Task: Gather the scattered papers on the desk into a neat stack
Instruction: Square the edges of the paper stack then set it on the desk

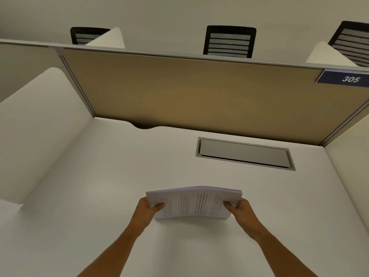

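You grip the stack of papers [192, 203] at both ends, left hand [148, 208] and right hand [237, 207] closed on its edges just above the bare white desk [99, 196], no loose sheets in sight; squaring and setting it down appear to remain.

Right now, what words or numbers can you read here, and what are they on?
"305": white digits on the dark blue sign at the top right corner of the tan partition.
Printed lines on the top sheet of the stack of papers, held by the left hand and right hand: too small and blurred to read.
No other text shows.
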`<state>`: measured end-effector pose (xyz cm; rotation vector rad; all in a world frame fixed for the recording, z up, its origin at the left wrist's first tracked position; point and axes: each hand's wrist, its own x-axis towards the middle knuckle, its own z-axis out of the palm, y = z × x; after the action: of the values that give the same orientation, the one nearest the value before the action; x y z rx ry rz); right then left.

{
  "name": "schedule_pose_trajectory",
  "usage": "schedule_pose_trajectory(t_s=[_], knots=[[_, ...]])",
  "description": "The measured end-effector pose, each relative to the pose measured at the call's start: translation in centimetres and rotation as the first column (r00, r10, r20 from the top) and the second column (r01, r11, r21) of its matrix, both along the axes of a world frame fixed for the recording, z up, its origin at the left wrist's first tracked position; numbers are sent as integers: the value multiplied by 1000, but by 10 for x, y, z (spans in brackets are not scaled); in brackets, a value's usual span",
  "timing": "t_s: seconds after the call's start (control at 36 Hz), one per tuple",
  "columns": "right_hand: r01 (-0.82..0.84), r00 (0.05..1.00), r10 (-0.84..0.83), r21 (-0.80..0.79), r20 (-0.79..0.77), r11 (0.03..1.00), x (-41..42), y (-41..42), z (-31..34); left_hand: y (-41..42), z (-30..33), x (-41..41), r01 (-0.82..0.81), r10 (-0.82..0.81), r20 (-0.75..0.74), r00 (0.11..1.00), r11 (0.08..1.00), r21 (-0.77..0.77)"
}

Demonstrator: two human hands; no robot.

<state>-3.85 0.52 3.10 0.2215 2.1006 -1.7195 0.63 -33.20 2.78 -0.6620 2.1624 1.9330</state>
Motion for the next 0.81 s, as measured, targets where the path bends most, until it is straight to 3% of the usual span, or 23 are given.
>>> schedule_pose_trajectory(t_s=[0.56, 0.81], knots=[[-15, 1000, 15, 90, 10, 996, 11, 2, 8, -4, -5, 5, 59, -60, -14, 998, 996, -64], [-60, 997, 53, 125, 52, 990, 16, 3, -5, -8, -19, 3, 179, -175, 40, 984, 976, -124]])
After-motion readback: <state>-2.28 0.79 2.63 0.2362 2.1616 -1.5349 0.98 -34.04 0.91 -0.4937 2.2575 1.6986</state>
